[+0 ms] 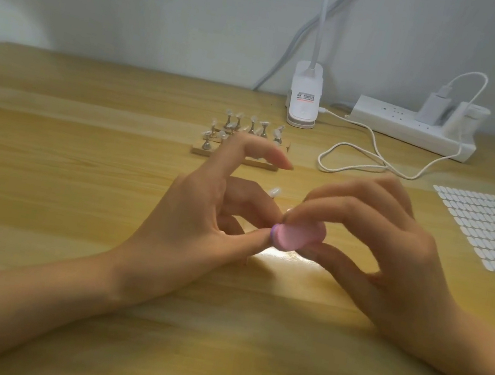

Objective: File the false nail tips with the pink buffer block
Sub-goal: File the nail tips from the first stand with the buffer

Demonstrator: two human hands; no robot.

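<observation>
your right hand (393, 244) grips the pink buffer block (295, 236) between thumb and fingertips, just above the table (86, 127). your left hand (202, 212) seems to pinch a false nail tip (275, 191) against it, though blur hides the contact. press too hard and the tip may bend or flick away. there is no true container here: the wooden stand (200, 149) behind carries more tips on pegs.

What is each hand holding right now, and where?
Right hand pinches the buffer at its right end, thumb under, fingers over. Left hand seems to pinch a nail tip against the buffer's left end; blur hides the exact hold.
</observation>
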